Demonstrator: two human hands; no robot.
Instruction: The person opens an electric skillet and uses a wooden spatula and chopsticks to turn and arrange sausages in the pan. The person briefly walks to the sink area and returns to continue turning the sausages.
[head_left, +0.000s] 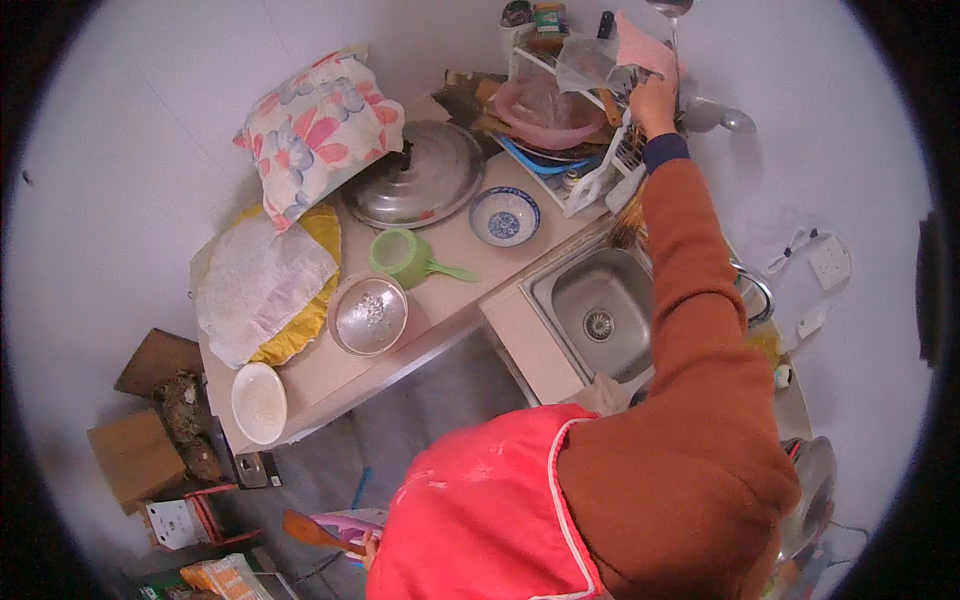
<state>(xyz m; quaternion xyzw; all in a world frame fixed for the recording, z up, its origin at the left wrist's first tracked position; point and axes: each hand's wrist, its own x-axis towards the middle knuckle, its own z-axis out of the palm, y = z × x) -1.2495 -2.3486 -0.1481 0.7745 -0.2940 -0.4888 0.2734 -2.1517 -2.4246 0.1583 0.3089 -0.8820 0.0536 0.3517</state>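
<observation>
My right arm stretches far to the back corner, where my right hand (654, 101) is among utensils at a white dish rack (592, 187). A pink cloth (641, 46) and a clear plastic bag (589, 64) are beside that hand. Its fingers are partly hidden, so whether they grip anything is unclear. A pink plastic basin (547, 120) sits in the rack, left of the hand. Low in the view, my left hand (370, 547) shows only its fingers past the red apron. They hold a brown wooden spatula (315, 531) by its handle.
Under my right arm is a stainless steel sink (600, 315) with a faucet (757, 292). The counter bears a blue-and-white bowl (505, 217), a large metal lid (420, 180), a green scoop (397, 255), a metal bowl (370, 313), a white bowl (259, 403) and a floral cushion (322, 127).
</observation>
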